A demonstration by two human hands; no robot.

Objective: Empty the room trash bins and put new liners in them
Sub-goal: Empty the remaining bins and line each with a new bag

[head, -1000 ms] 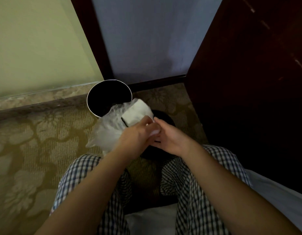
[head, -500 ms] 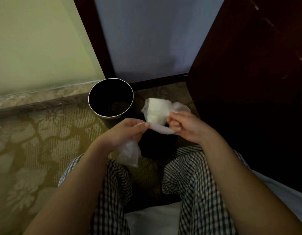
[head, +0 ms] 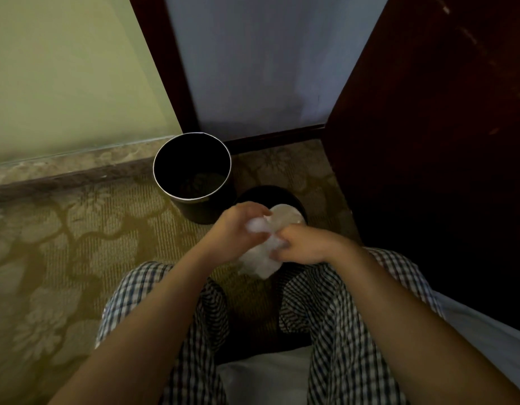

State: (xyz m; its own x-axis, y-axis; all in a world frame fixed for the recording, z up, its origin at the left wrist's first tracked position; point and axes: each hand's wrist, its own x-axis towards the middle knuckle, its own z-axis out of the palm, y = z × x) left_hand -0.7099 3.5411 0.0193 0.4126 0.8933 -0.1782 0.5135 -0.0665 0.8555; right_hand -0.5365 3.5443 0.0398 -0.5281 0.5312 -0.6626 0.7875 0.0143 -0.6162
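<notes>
Closed up since half a second ago: left hand (head: 235, 229) and right hand (head: 308, 247), then apart with the liner (head: 257, 263) stretched between them, now knuckle to knuckle with it bunched in the middle. Trash bin (head: 203, 210) unmoved on the carpet (head: 77, 244).

Head view, sole view.

1. left hand: fingers curled round the upper wad of the liner, touching the right hand.
2. right hand: fingers curled in, pinching the same liner on its right side.
3. liner: thin white translucent plastic, crumpled, held in the air between both hands above the carpet. Loose tail hanging below them towards the knees. Mouth not to be made out.
4. trash bin: round, dark, bright metal rim, upright at the far edge of the carpet, close to the corner of pale wall (head: 253, 68) and dark door frame (head: 165, 68). No liner in it. Dim mottling at the bottom, too dark to name.
5. second dark round container (head: 264, 192): just beside the trash bin on its right, mostly hidden behind the hands. Probably another bin, not certain.
6. surroundings: checked trousers (head: 340, 302), dark wooden panel (head: 428, 141) along the right edge of the carpet, white sheet (head: 267, 375) at the near edge.

Step in hand, by judgement: trash bin already emptied, fresh liner being worked loose.

Next move, by judgement: finding the mouth, rubbing the layers apart and spreading it wide. Then lowering it into the trash bin and folding the hem over the rim. Likely snag: thin film clinging to itself.
</notes>
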